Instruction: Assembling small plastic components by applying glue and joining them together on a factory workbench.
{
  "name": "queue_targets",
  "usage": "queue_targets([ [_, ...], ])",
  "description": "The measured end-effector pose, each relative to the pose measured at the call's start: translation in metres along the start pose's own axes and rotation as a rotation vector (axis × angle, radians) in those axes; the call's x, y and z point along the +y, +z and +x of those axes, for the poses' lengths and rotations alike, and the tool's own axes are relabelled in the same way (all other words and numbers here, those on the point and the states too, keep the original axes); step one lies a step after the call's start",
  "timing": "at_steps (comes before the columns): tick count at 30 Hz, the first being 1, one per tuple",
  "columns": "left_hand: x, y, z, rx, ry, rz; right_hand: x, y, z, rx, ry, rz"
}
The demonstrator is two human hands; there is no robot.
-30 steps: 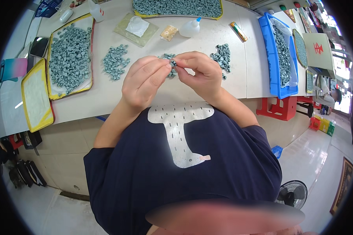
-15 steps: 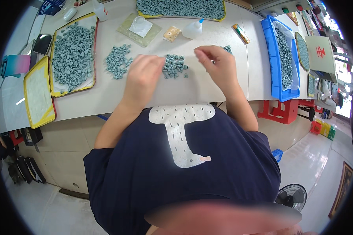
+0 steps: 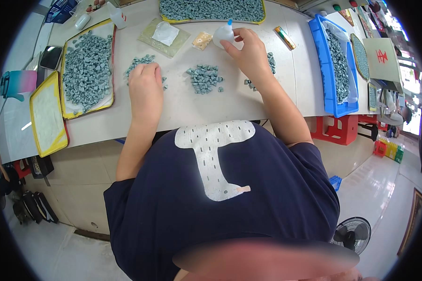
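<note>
Your right fingers (image 3: 246, 35) grasp the white bottle (image 3: 221, 36). Left hand (image 3: 146, 86) part-hides a stone pile (image 3: 141, 60); can't tell its grip.

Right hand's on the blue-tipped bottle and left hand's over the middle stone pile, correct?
Not quite: the head view shows the left hand over the left stone pile, not the middle stone pile. The right hand is indeed on the blue-tipped bottle.

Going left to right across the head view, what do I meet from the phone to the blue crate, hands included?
Phone, yellow-rimmed tray of greenish stones, left hand, middle stone pile, right hand, orange tube, blue crate.
</note>
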State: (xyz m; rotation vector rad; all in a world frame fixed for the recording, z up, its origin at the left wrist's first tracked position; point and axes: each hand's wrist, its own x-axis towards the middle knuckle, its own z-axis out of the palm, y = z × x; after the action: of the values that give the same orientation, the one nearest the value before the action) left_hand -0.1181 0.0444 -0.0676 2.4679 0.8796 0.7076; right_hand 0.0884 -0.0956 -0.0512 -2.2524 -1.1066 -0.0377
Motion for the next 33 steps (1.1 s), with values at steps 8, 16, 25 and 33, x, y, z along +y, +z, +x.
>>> queue_targets([
  [8,0.024,-0.005,0.0,-0.326,-0.373,-0.987,-0.012,-0.005,-0.011,-0.088,0.179,0.529],
  [16,0.015,0.017,0.0,-0.566,-0.66,-1.789,-0.017,-0.02,-0.024,-0.048,-0.011,0.461],
  [25,-0.001,0.033,0.0,-0.663,-0.797,-2.091,-0.021,-0.037,-0.026,0.051,-0.386,-0.015],
  [33,-0.004,0.033,-0.002,-0.636,-0.812,-2.172,-0.032,-0.032,-0.029,0.108,-0.503,-0.185],
])
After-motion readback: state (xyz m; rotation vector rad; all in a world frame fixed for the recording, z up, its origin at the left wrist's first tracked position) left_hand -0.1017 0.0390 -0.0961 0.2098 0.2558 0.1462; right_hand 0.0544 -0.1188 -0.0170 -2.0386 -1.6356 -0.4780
